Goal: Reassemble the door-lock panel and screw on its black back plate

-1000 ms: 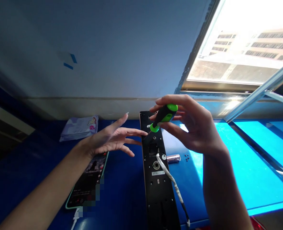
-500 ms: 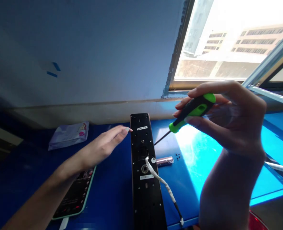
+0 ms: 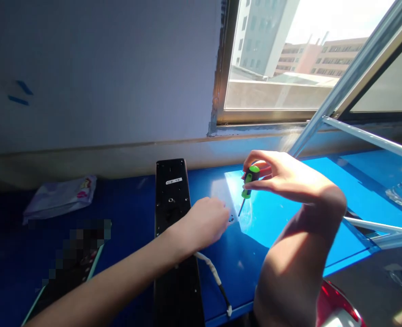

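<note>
My right hand (image 3: 272, 175) grips a green and black screwdriver (image 3: 250, 181). Its tip points down close to several small black screws (image 3: 231, 219) on the blue table. My left hand (image 3: 209, 222) reaches across a long black panel (image 3: 171, 200) to those same screws; its fingers are curled together, and whatever lies between them is hidden. The panel, like the back of a door lock, carries a "CE" label (image 3: 174, 180), small holes and a stud. A white-sleeved cable (image 3: 211, 268) comes out beside the left wrist and ends in a small white plug.
On the left lie a phone (image 3: 74, 263) with a pale green edge, partly pixelated, and a white-purple packet (image 3: 62, 195). A metal ladder-like frame (image 3: 364, 129) leans at the right by the window (image 3: 272, 95). Something red (image 3: 339, 304) stands below the table edge.
My left hand has moved right, from the panel's left edge to the screws. The screwdriver has swung down near them. The view has turned right, and the pink cylinder is now hidden.
</note>
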`<act>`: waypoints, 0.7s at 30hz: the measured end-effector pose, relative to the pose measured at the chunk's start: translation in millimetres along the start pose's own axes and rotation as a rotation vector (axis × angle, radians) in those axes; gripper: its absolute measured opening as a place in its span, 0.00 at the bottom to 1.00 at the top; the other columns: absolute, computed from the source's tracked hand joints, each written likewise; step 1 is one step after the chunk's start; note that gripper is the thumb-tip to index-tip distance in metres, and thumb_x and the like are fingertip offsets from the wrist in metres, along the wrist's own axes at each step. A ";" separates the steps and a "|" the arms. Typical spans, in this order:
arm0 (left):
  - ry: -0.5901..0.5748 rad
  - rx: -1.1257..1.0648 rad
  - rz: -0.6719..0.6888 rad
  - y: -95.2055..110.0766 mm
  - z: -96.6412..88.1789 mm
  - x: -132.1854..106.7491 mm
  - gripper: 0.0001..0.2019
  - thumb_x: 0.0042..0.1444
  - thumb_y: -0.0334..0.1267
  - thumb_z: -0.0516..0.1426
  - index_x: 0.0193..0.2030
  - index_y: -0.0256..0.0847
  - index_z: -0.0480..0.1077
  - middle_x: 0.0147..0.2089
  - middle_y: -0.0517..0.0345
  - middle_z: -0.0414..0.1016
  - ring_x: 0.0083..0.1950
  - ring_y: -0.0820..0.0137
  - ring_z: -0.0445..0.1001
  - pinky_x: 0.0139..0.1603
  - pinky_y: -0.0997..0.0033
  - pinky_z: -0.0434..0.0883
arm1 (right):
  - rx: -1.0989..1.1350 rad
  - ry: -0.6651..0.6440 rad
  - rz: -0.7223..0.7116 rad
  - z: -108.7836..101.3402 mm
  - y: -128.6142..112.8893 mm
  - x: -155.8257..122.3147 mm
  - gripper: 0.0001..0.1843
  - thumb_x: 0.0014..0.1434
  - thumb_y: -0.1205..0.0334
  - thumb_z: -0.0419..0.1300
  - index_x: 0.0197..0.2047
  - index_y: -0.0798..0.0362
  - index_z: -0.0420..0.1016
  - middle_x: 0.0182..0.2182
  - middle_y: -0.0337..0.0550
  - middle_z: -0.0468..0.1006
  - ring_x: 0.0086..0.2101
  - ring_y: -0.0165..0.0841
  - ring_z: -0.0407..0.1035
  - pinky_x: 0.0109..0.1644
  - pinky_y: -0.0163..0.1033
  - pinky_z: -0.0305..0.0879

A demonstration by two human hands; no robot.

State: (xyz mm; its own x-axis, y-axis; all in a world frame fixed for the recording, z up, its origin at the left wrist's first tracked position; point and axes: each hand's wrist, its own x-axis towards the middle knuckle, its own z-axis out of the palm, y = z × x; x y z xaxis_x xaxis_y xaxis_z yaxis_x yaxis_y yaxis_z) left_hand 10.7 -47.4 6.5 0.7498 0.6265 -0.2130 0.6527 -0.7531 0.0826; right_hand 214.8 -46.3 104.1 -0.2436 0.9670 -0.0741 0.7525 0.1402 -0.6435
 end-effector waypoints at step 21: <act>-0.087 -0.053 0.029 -8.7 11.7 12.8 0.18 0.69 0.45 0.57 0.58 0.41 0.80 0.52 0.39 0.80 0.48 0.48 0.81 0.45 0.56 0.77 | -0.002 -0.039 -0.112 6.3 4.9 16.6 0.11 0.55 0.56 0.70 0.39 0.43 0.74 0.38 0.41 0.85 0.44 0.48 0.80 0.46 0.49 0.76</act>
State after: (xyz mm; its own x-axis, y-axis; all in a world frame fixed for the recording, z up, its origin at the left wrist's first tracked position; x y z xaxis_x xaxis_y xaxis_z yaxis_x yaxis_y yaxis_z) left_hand 13.3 -35.2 -8.3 0.7577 0.5828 -0.2937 0.6374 -0.7576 0.1409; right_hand 210.6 -30.9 94.9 -0.3500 0.9362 -0.0313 0.7202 0.2476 -0.6480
